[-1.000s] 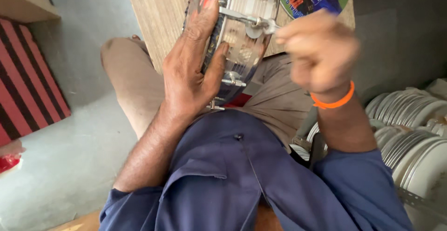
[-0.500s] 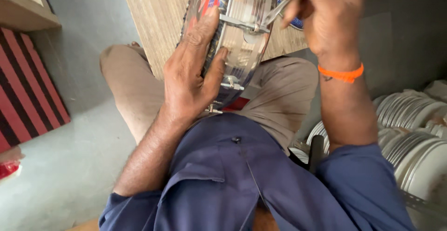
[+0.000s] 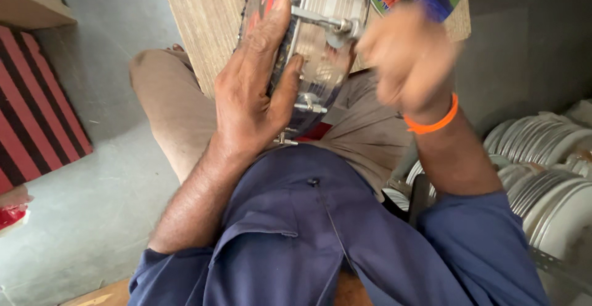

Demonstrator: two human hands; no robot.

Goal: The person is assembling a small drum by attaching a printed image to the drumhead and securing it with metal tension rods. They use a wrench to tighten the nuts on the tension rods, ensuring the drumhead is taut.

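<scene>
While the left hand (image 3: 253,96) clamps the small shiny drum (image 3: 311,47) upright on the lap, the blurred right hand (image 3: 407,62) is closed at a wrench (image 3: 327,22) on a rim lug. Judging by this, tightening is midway; lower lugs (image 3: 306,106) look untouched.

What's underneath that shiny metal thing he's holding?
Under the shiny metal part, gripped by the left hand, lie the person's lap in brown trousers and a wooden board. Its underside is hidden. The right hand is blurred.
</scene>
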